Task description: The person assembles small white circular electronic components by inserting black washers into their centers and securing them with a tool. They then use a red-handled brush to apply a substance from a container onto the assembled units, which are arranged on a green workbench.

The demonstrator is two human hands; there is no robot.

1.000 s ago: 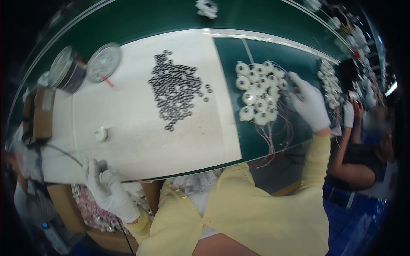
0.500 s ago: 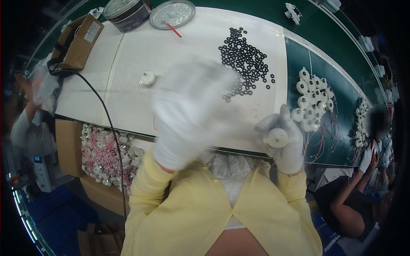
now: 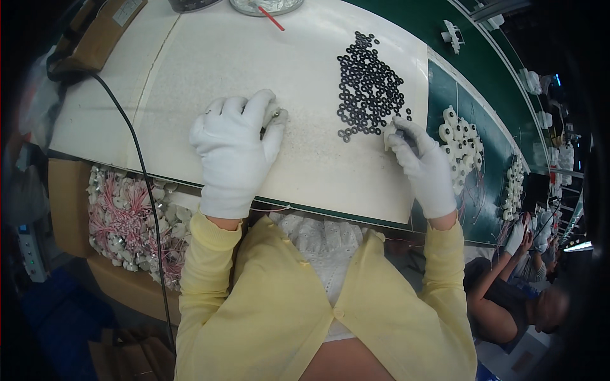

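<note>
My left hand [image 3: 235, 149], in a white glove, rests on the white part of the table. Its thumb and forefinger are closed together, and a small metallic bit [image 3: 277, 114] shows between them; the rest is hidden by the glove. My right hand [image 3: 420, 166], gloved as well, is at the near right side of a pile of small black rings [image 3: 370, 86]. Between its thumb and fingers it grips a round white motor [image 3: 389, 135], seen edge-on. Beyond that hand, more white motors [image 3: 462, 143] with dark centres and thin wires lie grouped on the green surface.
At lower left a cardboard box [image 3: 70, 209] holds many wired white parts. A black cable [image 3: 132, 130] hangs across the table edge. At the far side are a lid with a red stick [image 3: 272, 19] and an open carton [image 3: 95, 38]. A co-worker [image 3: 502, 298] sits at right.
My left hand has drawn back leftward from the ring pile to the white table. My right hand has moved up beside the rings, turning the motor edge-on. The view has shifted slightly.
</note>
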